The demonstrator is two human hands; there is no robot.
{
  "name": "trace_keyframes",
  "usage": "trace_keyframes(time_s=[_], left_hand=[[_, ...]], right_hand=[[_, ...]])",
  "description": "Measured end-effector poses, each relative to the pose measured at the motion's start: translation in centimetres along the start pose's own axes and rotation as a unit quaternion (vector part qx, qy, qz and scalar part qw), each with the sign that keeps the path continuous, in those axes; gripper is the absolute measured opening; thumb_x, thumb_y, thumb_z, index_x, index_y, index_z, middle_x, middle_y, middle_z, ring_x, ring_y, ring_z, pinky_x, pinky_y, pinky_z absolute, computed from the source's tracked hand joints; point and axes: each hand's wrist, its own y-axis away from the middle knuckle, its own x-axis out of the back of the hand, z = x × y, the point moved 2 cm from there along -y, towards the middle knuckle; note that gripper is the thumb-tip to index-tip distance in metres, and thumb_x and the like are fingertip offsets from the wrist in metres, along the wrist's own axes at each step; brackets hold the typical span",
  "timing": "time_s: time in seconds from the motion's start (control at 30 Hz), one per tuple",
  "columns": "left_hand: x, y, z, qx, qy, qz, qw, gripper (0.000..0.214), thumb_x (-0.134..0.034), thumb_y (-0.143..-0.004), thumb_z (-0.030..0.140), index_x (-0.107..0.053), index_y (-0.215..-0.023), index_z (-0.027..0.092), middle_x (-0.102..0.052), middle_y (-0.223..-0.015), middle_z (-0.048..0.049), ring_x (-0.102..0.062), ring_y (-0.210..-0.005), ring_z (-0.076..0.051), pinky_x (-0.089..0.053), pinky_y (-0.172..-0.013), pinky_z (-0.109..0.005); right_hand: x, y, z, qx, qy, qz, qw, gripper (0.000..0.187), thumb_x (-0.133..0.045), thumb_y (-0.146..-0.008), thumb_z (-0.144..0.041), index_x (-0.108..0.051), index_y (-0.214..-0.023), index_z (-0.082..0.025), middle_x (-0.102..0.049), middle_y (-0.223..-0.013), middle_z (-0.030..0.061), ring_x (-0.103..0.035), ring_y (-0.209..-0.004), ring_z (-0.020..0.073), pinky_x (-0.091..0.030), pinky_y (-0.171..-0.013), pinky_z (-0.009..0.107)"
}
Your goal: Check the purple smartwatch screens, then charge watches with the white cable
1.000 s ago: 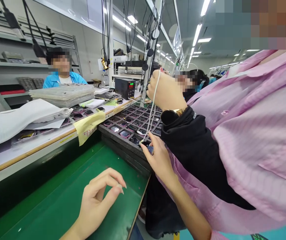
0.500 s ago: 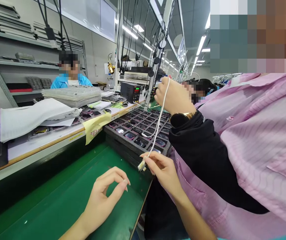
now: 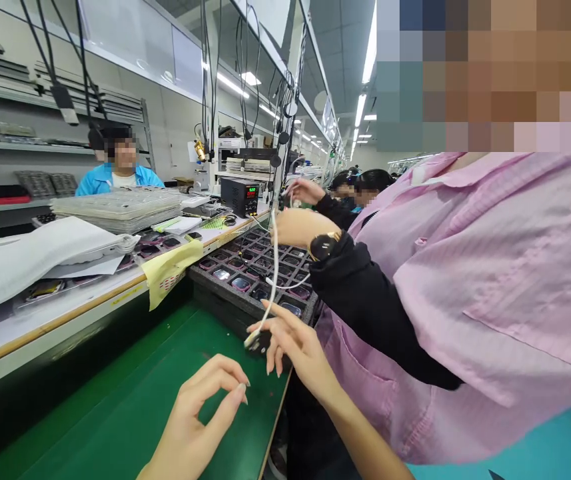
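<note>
My right hand (image 3: 298, 343) pinches the plug end of a white cable (image 3: 274, 267) just past the front edge of a black tray (image 3: 215, 288) of small screens, its other fingers spread. The cable runs up to the hand of a co-worker (image 3: 298, 227) in a black sleeve and pink coat, standing close on my right. My left hand (image 3: 192, 420) hovers over the green mat (image 3: 115, 400) with fingers loosely curled, thumb and forefinger apart, holding nothing.
A raised bench (image 3: 80, 297) on the left carries white foam sheets (image 3: 30, 250), a yellow cloth (image 3: 170, 263) and stacked clear trays (image 3: 120, 207). A power supply (image 3: 239, 195) stands at the back under hanging cables. Another person in blue (image 3: 115, 177) sits behind the bench.
My right hand has drawn the cable's plug end off the tray, down and toward me. The co-worker's raised hand has dropped lower. My left hand has hardly moved.
</note>
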Motion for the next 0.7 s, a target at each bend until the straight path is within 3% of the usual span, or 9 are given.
trace_keyframes(time_s=[0.17,0.33,0.53,0.7], left_hand=[[-0.2,0.0,-0.4,0.013,-0.003,0.012,1.000,0.021,-0.048,-0.092,0.024,-0.057,-0.073,0.019,-0.061,-0.087,-0.0053,-0.059,-0.083,-0.018,-0.045,-0.074,-0.027],[-0.2,-0.2,-0.7,0.042,-0.034,0.013,0.998,0.021,-0.046,-0.093,0.026,-0.057,-0.076,0.019,-0.061,-0.091,-0.0056,-0.059,-0.090,-0.019,-0.045,-0.081,-0.029],[-0.9,-0.4,-2.7,0.078,-0.107,-0.032,0.991,0.013,-0.046,-0.092,0.028,-0.056,-0.097,0.021,-0.058,-0.103,-0.0075,-0.056,-0.099,-0.022,-0.047,-0.085,-0.035],[-2.5,-0.3,-5.6,0.086,-0.160,-0.079,0.980,0.029,-0.049,-0.089,0.028,-0.047,-0.118,0.024,-0.050,-0.121,-0.0097,-0.049,-0.114,-0.025,-0.045,-0.096,-0.042]], right_hand=[[-0.3,0.3,2.2,-0.063,-0.007,-0.083,0.994,0.042,-0.054,-0.092,-0.039,-0.052,-0.125,-0.013,-0.065,-0.066,0.0017,-0.043,-0.034,0.0052,-0.031,-0.036,0.017],[-0.6,1.0,3.6,-0.090,-0.018,-0.119,0.989,0.043,-0.055,-0.091,-0.041,-0.052,-0.123,-0.013,-0.065,-0.068,0.0015,-0.043,-0.035,0.0055,-0.032,-0.036,0.017],[0.7,1.9,4.8,-0.096,-0.022,-0.072,0.993,0.042,-0.058,-0.088,-0.042,-0.053,-0.120,-0.014,-0.065,-0.076,0.0036,-0.047,-0.040,0.0066,-0.038,-0.037,0.017],[3.0,3.0,5.9,-0.077,0.031,0.002,0.997,0.042,-0.058,-0.088,-0.046,-0.055,-0.117,-0.016,-0.063,-0.084,0.0053,-0.049,-0.045,0.0077,-0.037,-0.037,0.018]])
